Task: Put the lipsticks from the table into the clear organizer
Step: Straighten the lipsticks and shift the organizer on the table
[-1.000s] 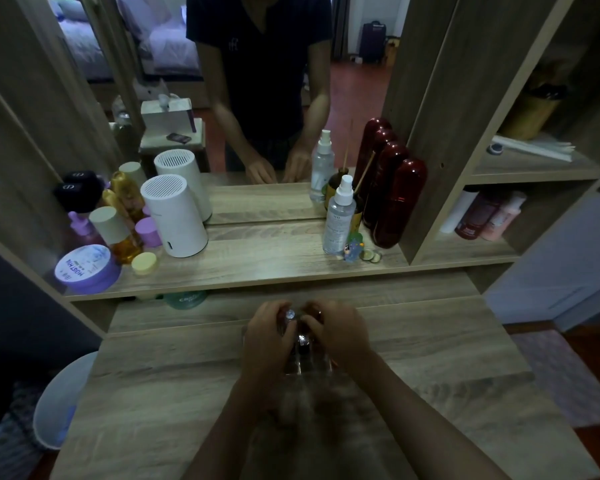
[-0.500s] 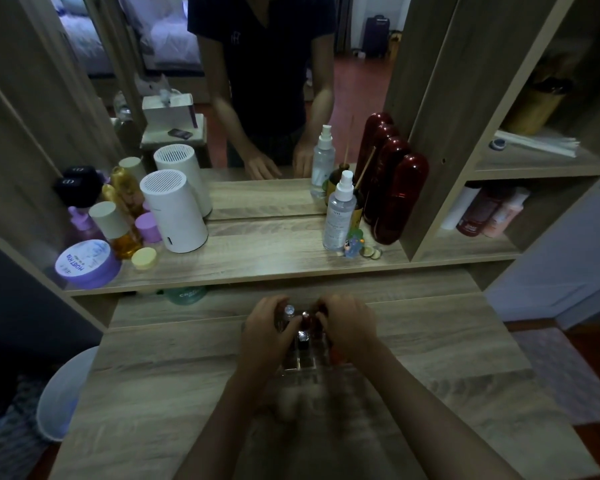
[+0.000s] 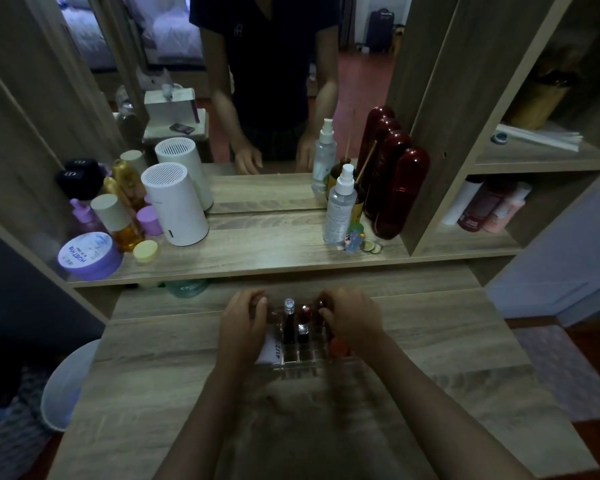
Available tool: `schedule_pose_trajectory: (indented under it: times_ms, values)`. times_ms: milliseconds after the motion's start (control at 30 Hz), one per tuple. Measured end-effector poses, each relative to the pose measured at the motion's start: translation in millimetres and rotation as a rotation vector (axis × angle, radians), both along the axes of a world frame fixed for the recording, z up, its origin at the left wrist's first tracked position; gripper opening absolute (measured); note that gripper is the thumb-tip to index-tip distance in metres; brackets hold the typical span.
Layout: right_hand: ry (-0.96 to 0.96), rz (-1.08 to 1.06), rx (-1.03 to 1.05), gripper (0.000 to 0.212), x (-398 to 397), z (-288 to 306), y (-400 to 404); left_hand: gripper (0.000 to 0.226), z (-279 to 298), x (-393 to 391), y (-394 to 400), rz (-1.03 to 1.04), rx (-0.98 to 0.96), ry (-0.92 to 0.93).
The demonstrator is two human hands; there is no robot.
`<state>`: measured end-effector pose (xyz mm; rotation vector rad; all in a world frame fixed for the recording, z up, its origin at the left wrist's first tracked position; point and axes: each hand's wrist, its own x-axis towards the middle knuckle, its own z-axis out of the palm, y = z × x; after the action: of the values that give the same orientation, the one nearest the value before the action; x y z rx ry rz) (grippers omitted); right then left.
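Both hands flank the clear plastic gridded organizer [image 3: 302, 355] on the pale wood-grain table [image 3: 430, 341]. Left hand [image 3: 241, 327] curls loosely round its side; right hand [image 3: 352, 323] pinches a dark red lipstick [image 3: 321, 304]. About 3 lipsticks stand slotted; none visible loose, so probably nearly finished.

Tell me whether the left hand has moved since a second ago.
Yes. The left hand has slid outward to the left, away from the right hand, uncovering the lipsticks standing in the clear organizer.

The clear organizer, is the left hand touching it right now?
Touching. The head view shows the left hand wrapped over the left side of the clear organizer, fingers against its wall.
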<state>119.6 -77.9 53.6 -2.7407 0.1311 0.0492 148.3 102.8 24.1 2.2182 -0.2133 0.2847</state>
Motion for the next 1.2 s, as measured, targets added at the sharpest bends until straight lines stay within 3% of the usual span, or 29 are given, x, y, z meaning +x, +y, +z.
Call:
schedule_pose_trajectory:
  times_ms: [200, 300, 467, 700, 1033, 1200]
  values:
    - [-0.08, -0.068, 0.087, 0.027, -1, 8, -18, 0.019, -2, -2, 25, 0.068, -0.03, 0.052]
    - [-0.097, -0.153, 0.092, 0.022, -5, 9, -42, 0.02, -9, -4, 47, 0.123, -0.031, 0.092]
    - [0.012, -0.226, 0.129, 0.014, -19, -12, -74, 0.024, -30, -7, 78, 0.141, -0.014, 0.367]
    - [0.237, -0.209, 0.236, 0.017, -33, -44, -79, 0.028, -47, -19, 71, 0.083, -0.432, 0.781]
    - [0.333, -0.22, 0.31, 0.027, -35, -57, -69, 0.026, -50, -21, 63, 0.045, -0.486, 0.79]
    - [0.312, -0.252, 0.322, 0.022, -35, -60, -70, 0.022, -56, -21, 63, 0.04, -0.408, 0.751]
